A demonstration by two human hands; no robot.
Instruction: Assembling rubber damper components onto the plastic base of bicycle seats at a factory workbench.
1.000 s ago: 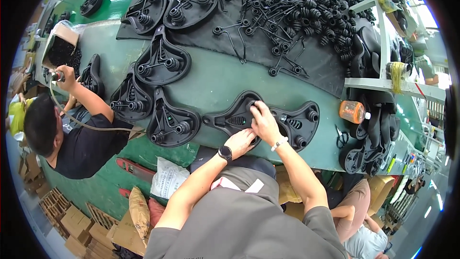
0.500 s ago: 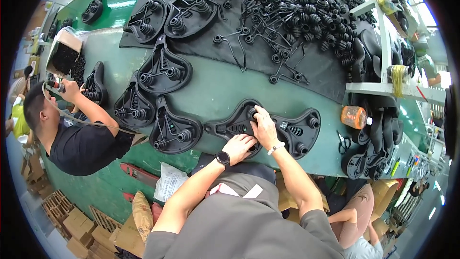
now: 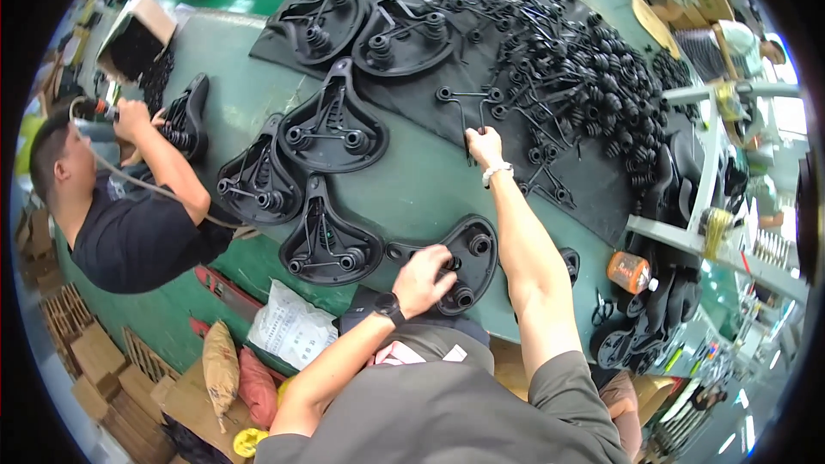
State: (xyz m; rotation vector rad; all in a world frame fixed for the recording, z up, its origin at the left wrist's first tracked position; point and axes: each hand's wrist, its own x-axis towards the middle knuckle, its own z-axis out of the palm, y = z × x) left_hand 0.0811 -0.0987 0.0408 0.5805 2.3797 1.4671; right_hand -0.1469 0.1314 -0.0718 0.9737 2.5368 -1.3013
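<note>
Two bare hands are recorded in the head view. The right arm is stretched far forward across the green tabletop (image 3: 412,185), elbow nearly straight, a pale bracelet (image 3: 497,174) worn at the wrist. The right hand (image 3: 486,148) is narrowed, thumb and fingers drawn together on the legs of a black bent wire frame (image 3: 461,113), which is held at the near edge of a black sheet (image 3: 404,107). Its two coiled ends are directed away from the person and its legs toward the person; its long axis runs roughly fore and aft.

The left arm is bent, a dark watch (image 3: 388,308) worn at the wrist. The left hand (image 3: 420,280) is turned palm down, fingers loosely spread and pointed forward and to the right, over a black bicycle saddle (image 3: 474,271). Whether the saddle is touched cannot be told. It is laid underside up on the tabletop in front of the person, nose toward the left, broad end toward the right; its long axis runs mostly crosswise. Two coil springs are seen at the broad end, one farther from the person, one nearer.
</note>
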